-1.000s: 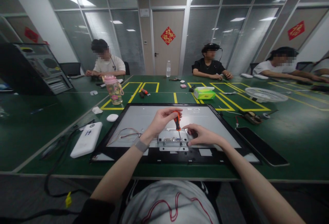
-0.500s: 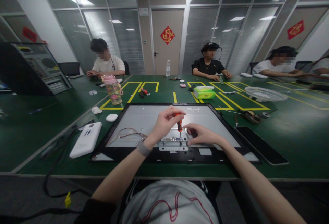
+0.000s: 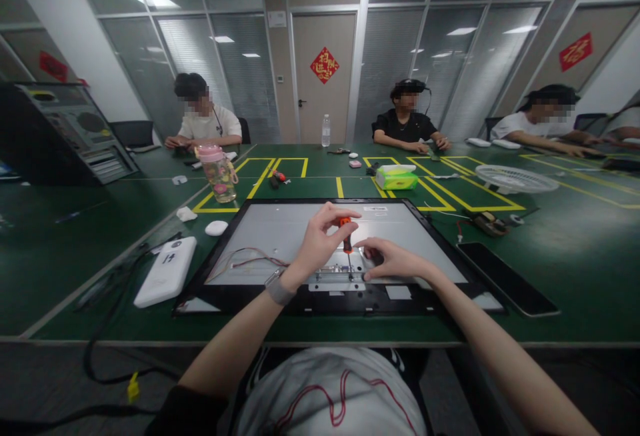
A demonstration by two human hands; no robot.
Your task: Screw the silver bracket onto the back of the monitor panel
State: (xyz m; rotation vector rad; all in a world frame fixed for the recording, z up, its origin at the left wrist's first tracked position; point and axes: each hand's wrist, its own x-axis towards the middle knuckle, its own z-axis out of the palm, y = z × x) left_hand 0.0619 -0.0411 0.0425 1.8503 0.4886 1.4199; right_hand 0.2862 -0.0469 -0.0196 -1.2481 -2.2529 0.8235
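Currently, a large flat panel (image 3: 260,226) is lying on the green table (image 3: 120,233), and a metal bracket (image 3: 340,287) is sitting near its front edge. The left hand (image 3: 330,229) is curling its thumb and fingers around the orange-and-black handle of a screwdriver (image 3: 347,243) — how firmly, I cannot tell. The screwdriver is standing nearly upright over the panel, its shaft pointing down at the bracket. The right hand (image 3: 385,259) is staying half open beside the bracket's right end, thumb and fingers parting, with no object visibly held. Thin cables (image 3: 260,259) are trailing across the panel's left half. A white power bank (image 3: 166,273) is lying left of the panel, a dark phone-like slab (image 3: 507,279) to its right. Beyond the panel, a pink-lidded bottle (image 3: 219,176) and a green tissue pack (image 3: 397,177) are resting — several people are sitting farther back.
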